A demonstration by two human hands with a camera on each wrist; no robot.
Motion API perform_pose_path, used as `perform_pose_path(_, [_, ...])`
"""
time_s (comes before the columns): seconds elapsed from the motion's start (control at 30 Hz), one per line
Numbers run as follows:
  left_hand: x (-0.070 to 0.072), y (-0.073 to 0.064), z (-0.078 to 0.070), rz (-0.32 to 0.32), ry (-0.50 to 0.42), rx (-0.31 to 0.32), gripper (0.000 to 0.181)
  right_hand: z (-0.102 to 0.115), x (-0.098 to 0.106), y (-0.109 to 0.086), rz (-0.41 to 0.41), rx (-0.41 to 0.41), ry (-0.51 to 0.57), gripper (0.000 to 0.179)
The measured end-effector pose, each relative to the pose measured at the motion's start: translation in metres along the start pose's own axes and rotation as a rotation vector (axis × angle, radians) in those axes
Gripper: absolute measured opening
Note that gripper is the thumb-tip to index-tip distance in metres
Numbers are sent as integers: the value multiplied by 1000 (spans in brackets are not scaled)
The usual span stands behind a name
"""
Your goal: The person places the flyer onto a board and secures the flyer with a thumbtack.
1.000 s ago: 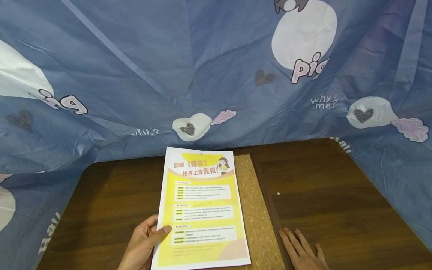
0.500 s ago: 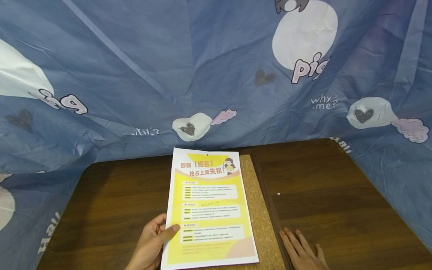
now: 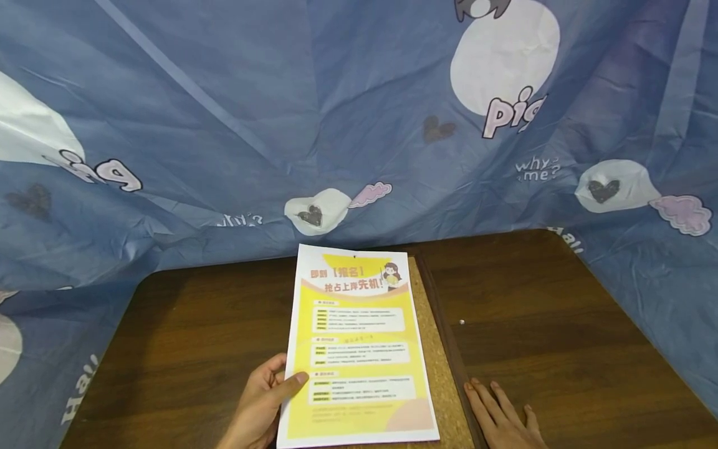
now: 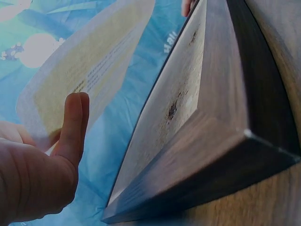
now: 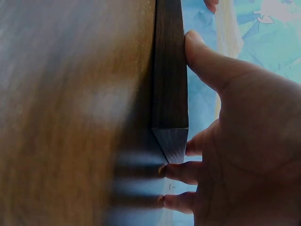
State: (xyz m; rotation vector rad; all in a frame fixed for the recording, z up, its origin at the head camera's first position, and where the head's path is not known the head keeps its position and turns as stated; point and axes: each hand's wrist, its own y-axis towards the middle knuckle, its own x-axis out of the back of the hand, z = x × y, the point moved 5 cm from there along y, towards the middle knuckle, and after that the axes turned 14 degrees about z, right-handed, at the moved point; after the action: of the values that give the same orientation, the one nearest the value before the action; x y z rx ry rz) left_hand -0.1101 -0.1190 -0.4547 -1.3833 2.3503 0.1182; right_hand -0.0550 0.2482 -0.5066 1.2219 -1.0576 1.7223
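My left hand (image 3: 259, 402) pinches a yellow and white printed poster (image 3: 359, 349) by its lower left edge, thumb on the printed face. The sheet lies over most of a cork board (image 3: 440, 355) in the head view, leaving a strip of cork bare on the right. From the left wrist view, the poster stands raised at an angle above the board's brown wooden frame (image 4: 221, 70). My right hand (image 3: 502, 415) rests by the board's right frame side, fingers extended. In the right wrist view its thumb and fingertips touch the frame (image 5: 170, 66).
Under the board is a dark brown wooden table (image 3: 561, 299). A tiny whitish object (image 3: 462, 322) lies on it, right of the frame. Behind the table hangs a blue printed cloth (image 3: 224, 125).
The poster has shifted to the right with my left hand and covers more of the cork. My right hand has stayed in place.
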Motion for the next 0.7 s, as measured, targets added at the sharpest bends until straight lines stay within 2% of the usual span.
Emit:
perform_pose_path(0.17, [-4,3,2,-16,-12,7,44,0,-1,0,-35,16,5,114])
perform_pose_path(0.37, [-9,7,3,-56,-11,21,42,0,-1,0,-38,12,11,115])
perform_pose_path(0.7, [-16,13,5,-29,-23,7,42,0,-1,0,-27,11,13,116])
